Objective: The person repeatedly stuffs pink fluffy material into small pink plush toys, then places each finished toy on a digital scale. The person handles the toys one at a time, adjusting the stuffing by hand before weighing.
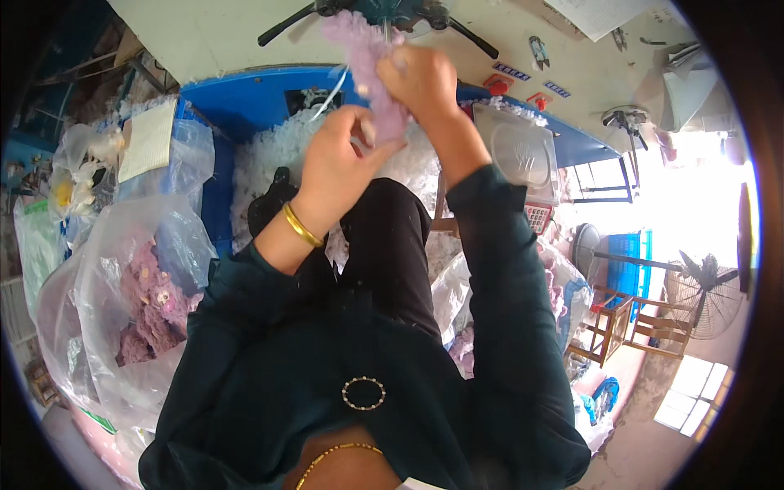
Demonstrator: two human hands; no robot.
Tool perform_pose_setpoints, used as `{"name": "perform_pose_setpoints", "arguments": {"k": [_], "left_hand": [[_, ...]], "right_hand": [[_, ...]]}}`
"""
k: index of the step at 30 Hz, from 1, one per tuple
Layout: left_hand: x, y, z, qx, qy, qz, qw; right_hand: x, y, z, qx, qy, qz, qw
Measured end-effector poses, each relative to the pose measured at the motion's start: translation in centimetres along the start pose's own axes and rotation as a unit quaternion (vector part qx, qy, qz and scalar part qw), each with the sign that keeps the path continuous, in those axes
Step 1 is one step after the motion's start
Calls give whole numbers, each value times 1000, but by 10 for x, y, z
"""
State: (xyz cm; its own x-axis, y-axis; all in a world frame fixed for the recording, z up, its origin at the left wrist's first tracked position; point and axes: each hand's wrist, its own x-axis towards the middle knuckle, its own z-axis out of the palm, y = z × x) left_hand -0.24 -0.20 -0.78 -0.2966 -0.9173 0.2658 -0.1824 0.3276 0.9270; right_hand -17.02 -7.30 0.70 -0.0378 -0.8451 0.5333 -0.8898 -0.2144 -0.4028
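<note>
A fuzzy light-purple plush toy piece (pixel 384 102) hangs at the table's near edge, its upper end against a dark machine (pixel 390 11) with a thin metal tube. My right hand (pixel 420 77) is closed around its upper right side, close to the tube. Lower down, my left hand (pixel 333 159) has its curled fingers and thumb at the bottom end of the plush, gripping it there. A thin white strip (pixel 329 96) sticks out to the left of the plush. What lies inside the fingers is partly hidden.
White fluffy stuffing (pixel 269 155) fills the space below the blue table edge (pixel 214 94). To my left, a clear plastic bag (pixel 90 278) holds purple plush pieces (pixel 151 294). Red switches (pixel 498 85) and small snips (pixel 539 52) are on the table; wooden stools (pixel 604 327) and a fan (pixel 702 294) stand right.
</note>
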Motion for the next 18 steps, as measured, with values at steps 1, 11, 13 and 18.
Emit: {"name": "perform_pose_setpoints", "arguments": {"k": [1, 11, 13, 18], "left_hand": [[-2, 6, -1, 108, 2, 20, 994], [1, -18, -14, -410, -103, -139, 895], [31, -20, -14, -466, -120, -203, 853], [26, -4, 16, -545, 4, -255, 799]], "right_hand": [[-8, -5, -3, 7, 7, -1, 1000], [-23, -34, -29, 94, -55, 36, 993], [6, -21, -3, 65, -21, 69, 995], [17, -18, 6, -17, -4, 94, 995]]}}
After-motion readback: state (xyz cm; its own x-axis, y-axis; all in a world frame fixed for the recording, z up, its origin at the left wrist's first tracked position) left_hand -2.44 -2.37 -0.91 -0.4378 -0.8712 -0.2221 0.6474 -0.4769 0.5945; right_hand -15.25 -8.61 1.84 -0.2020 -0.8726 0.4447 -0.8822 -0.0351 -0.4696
